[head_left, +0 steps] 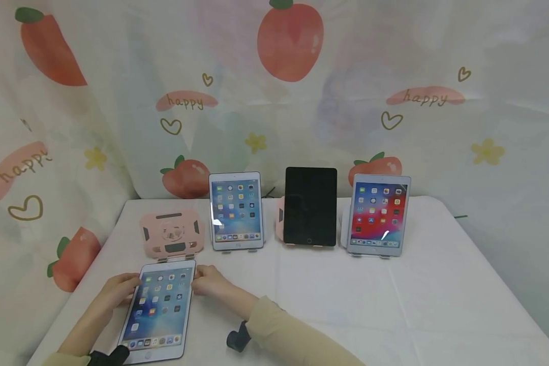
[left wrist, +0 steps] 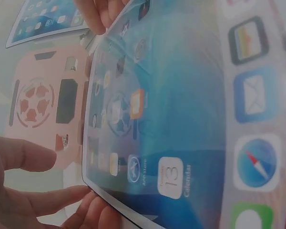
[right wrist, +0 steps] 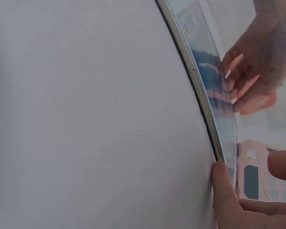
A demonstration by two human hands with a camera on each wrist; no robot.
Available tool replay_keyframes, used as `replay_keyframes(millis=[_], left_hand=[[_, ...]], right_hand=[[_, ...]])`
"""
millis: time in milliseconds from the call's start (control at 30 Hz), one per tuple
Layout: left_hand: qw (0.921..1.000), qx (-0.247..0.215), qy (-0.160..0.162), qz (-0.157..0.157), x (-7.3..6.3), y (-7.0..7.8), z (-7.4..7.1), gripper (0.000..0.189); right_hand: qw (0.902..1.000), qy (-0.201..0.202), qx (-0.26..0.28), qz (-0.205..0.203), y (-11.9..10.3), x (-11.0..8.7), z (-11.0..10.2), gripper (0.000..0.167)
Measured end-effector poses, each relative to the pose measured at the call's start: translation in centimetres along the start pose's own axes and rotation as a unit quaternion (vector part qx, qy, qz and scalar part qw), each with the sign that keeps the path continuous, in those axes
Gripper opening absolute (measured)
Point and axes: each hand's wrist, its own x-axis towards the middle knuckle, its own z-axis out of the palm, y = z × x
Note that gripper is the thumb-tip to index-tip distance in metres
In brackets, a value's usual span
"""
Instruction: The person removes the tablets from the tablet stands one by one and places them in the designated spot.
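A white-framed tablet [head_left: 157, 305] with a lit home screen of app icons lies at the front left, its upper edge close to a pink stand [head_left: 172, 234]. My left hand [head_left: 115, 292] holds its left edge near the upper corner. In the left wrist view, fingertips [left wrist: 107, 219] sit against the tablet's border. My right hand [head_left: 212, 282] grips the opposite edge, also high up. The right wrist view has one fingertip [right wrist: 219, 169] on the tablet's thin side [right wrist: 193, 76]. The stand has cut-out slots and small metal hooks [head_left: 183, 257] at its foot.
Along the back stand a lit white tablet [head_left: 236, 211], a black tablet [head_left: 310, 208] with a dark screen, and a white tablet [head_left: 378, 216] with a red and blue screen. All lean upright on stands. A white cloth [head_left: 347, 310] covers the table; a fruit-patterned curtain [head_left: 297, 127] hangs behind.
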Motion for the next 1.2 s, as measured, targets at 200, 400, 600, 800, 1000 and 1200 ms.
replay_keyframes(millis=[200, 400, 600, 800, 1000, 1200], left_hand=[[0.9996, -0.008, 0.023, 0.016, 0.2, -0.1, 0.4, 0.057], [0.9983, -0.027, 0.044, 0.027, 0.0, 0.4, 0.7, 0.054], [0.9963, -0.04, 0.058, 0.048, -0.9, 1.4, 1.1, 0.049], [0.9934, -0.045, 0.072, 0.077, -0.2, 1.4, 2.1, 0.047], [0.9903, -0.063, 0.077, 0.097, 4.3, -0.7, 3.7, 0.047], [0.9863, -0.074, 0.082, 0.122, 5.2, 0.5, 4.7, 0.047]], right_hand=[[0.9991, 0.005, 0.035, 0.021, 0.2, -0.1, -0.5, 0.056], [0.9976, 0.011, 0.064, 0.023, 0.3, -0.2, -1.0, 0.048], [0.9972, 0.005, 0.074, 0.008, 0.6, -0.7, -1.8, 0.035], [0.9985, 0.01, 0.051, -0.017, 1.2, -0.9, -3.0, 0.027], [0.9982, 0.012, 0.033, -0.049, 1.6, -1.2, -4.4, 0.026], [0.9961, 0.024, 0.037, -0.076, 1.8, -1.5, -5.7, 0.027]])
